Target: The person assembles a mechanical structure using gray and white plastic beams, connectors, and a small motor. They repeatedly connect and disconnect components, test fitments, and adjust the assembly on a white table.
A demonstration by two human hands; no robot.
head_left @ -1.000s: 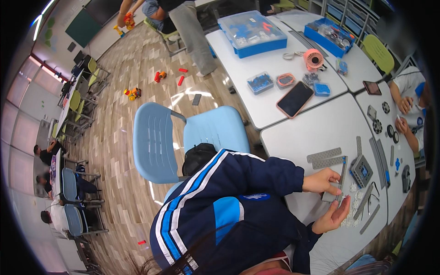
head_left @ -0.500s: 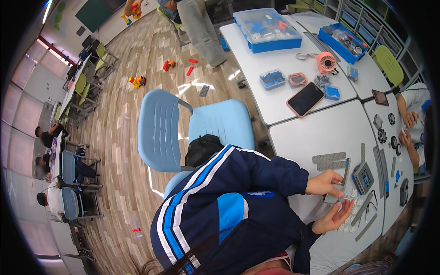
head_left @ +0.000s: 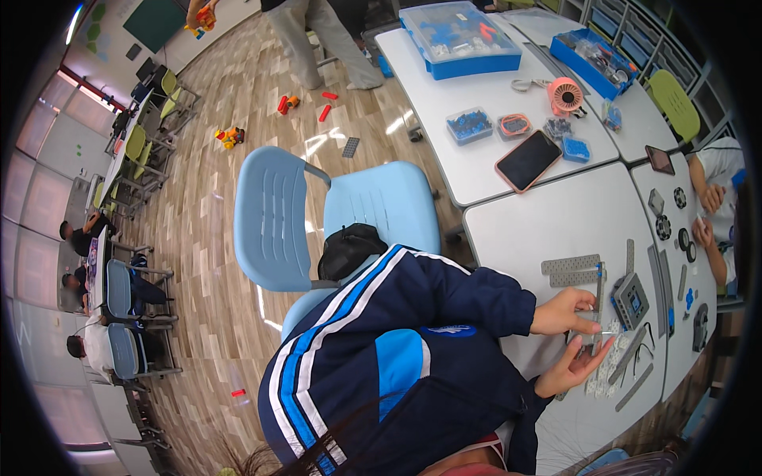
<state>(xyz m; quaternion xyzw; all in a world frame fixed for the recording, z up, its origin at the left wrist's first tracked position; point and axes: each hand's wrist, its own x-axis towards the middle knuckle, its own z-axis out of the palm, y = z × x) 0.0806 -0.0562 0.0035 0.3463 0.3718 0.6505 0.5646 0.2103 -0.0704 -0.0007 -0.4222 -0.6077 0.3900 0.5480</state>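
We pinch the grey perforated beam point(head_left: 598, 305) upright with our left hand point(head_left: 565, 311), fingers closed, while our right hand point(head_left: 573, 366), half-open palm up, steadies its lower end over the white table point(head_left: 548, 230).

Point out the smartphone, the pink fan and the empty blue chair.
smartphone point(head_left: 529, 160), head view, middle of its dark screen
pink fan point(head_left: 565, 96), head view, centre of its round grille
blue chair point(head_left: 274, 214), head view, middle of the backrest

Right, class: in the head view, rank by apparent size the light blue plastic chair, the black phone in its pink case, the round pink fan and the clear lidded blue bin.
1. Light blue plastic chair
2. Clear lidded blue bin
3. Black phone in its pink case
4. Round pink fan

Fisheye bending makes the ranking approximate.
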